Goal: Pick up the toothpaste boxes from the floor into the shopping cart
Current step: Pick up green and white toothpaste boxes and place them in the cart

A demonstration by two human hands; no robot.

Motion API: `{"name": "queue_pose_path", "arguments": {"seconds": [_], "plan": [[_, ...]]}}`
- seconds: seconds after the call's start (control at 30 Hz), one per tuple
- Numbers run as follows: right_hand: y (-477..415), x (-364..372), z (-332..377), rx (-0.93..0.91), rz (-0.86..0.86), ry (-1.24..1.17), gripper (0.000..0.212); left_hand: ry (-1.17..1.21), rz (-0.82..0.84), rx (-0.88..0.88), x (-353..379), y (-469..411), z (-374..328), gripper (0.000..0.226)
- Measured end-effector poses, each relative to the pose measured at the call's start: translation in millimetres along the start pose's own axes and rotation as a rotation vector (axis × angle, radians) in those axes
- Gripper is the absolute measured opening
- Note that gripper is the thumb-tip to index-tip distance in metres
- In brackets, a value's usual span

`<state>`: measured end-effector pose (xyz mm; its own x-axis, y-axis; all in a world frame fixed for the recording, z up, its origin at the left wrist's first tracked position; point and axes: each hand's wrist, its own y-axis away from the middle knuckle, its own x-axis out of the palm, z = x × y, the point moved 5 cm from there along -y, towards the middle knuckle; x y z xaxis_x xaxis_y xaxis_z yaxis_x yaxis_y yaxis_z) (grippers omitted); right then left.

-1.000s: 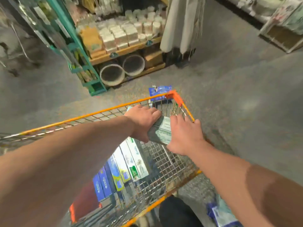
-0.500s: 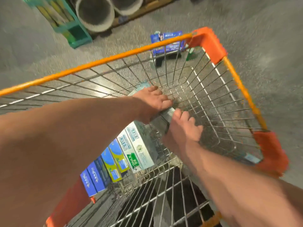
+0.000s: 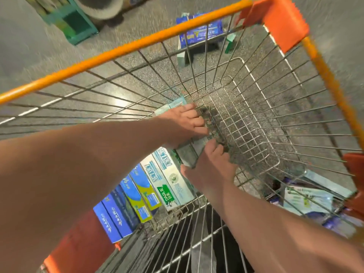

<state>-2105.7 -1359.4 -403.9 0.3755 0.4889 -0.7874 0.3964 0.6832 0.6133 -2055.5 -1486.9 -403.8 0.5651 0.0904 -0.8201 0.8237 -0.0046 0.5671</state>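
Observation:
Both my hands reach deep into the wire shopping cart (image 3: pixel 126 50) with its orange rim. My left hand (image 3: pixel 185 125) and my right hand (image 3: pixel 210 164) together grip a pale green toothpaste box (image 3: pixel 189 153) low over the cart floor, at the end of a row of boxes. That row (image 3: pixel 141 194) stands side by side along the cart's left wall: white-green boxes, then yellow-blue ones, then dark blue ones. More toothpaste boxes lie on the floor outside: a blue stack (image 3: pixel 201 30) beyond the cart's front and white-blue ones (image 3: pixel 307 201) at the right.
A green shelf frame (image 3: pixel 72 26) and a grey pipe end (image 3: pixel 98 6) stand at the top left on the speckled grey floor. Orange plastic corners (image 3: pixel 283 22) cap the cart. The right half of the cart floor (image 3: pixel 256 138) holds no boxes.
My head has tilted down and closer over the cart. Both hands have lowered the pale green box from rim height down to the cart floor beside the row.

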Motion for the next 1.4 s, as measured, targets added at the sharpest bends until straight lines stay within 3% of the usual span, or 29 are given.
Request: {"name": "queue_pose_path", "arguments": {"seconds": [0.2,0.33,0.57,0.7,0.83,0.97,1.03,1.2,1.4], "plan": [[-1,-2,1,-0.109,-0.007,-0.061,0.103,0.152,0.136,0.016,-2,7,8,0.106],[-4,1,3,-0.131,-0.005,-0.013,0.100,0.129,0.151,-0.009,6,8,8,0.116],[-9,3,0,-0.127,0.005,0.005,0.097,0.051,0.204,-0.044,-4,10,0,0.110],[-14,-6,-7,-0.158,0.024,0.164,0.078,0.112,0.227,-0.109,-13,23,0,0.112],[7,-50,-16,-0.204,0.012,0.312,0.084,0.209,0.204,-0.220,-48,57,-3,0.115],[37,-119,-23,-0.245,0.053,0.222,0.061,0.228,0.114,-0.365,-115,105,-16,0.109],[62,-157,-29,-0.270,0.022,0.170,0.074,0.244,0.088,-0.447,-151,131,-29,0.105],[142,-235,-51,-0.337,-0.032,0.034,0.078,0.253,-0.001,-0.575,-226,187,-73,0.098],[234,-286,-84,-0.275,-0.188,-0.057,0.089,0.223,-0.122,-0.572,-304,233,-129,0.091]]}}
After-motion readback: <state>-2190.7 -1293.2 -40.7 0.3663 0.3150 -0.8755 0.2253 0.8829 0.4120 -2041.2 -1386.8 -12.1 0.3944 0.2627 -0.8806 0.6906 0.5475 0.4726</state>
